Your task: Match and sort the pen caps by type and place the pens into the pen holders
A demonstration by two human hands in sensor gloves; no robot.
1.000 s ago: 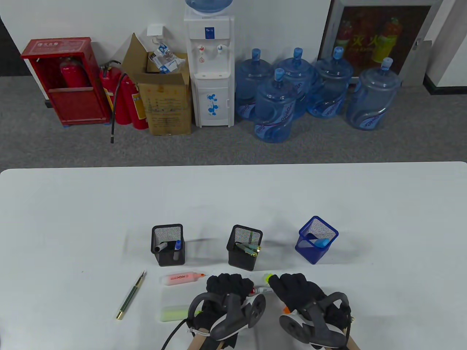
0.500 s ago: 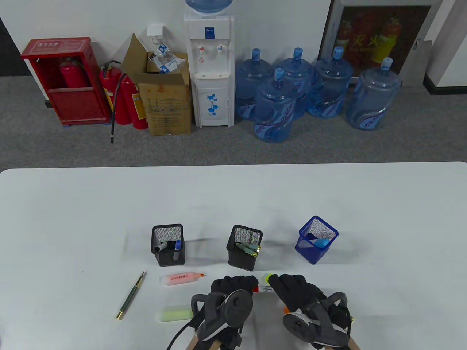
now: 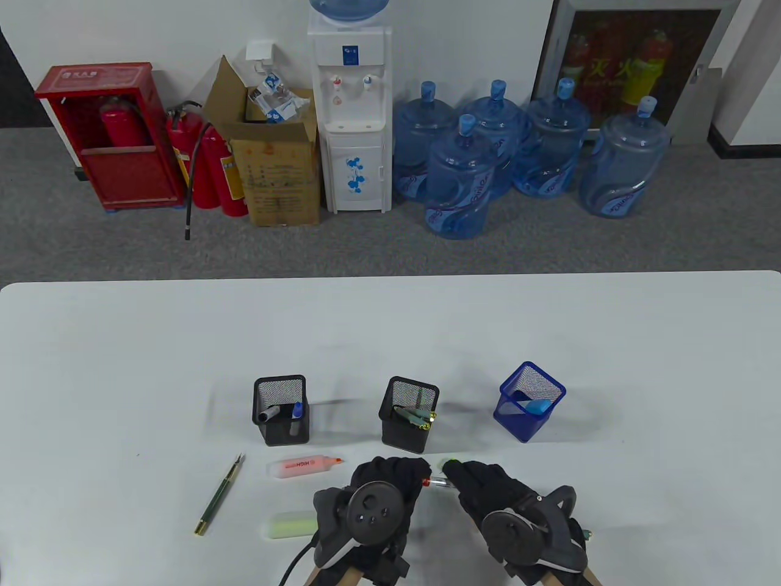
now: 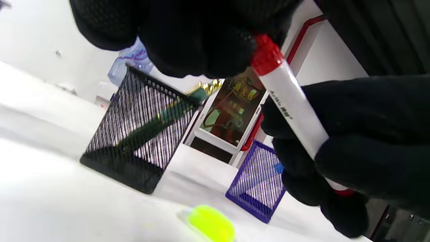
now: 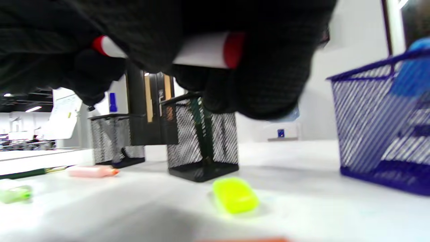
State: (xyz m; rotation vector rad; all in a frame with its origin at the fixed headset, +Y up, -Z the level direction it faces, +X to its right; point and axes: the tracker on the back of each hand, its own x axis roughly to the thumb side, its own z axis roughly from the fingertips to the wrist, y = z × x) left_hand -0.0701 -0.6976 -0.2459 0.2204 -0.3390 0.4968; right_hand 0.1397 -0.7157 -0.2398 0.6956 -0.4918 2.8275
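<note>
Over white table [image 3: 549, 342], both hands grip red-capped marker [image 4: 292, 107] (overhead mostly hides it).

White marker [image 4: 292, 107] with red cap [image 4: 267, 55], tilted, held above table near yellow cap [image 5: 235, 195].

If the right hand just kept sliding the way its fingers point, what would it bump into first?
Most likely the left hand: the right hand points up-left along the red-capped marker that both hold. Beyond that stands the middle black pen holder, though depth is hard to judge.

Overhead table view; two close wrist views
</note>
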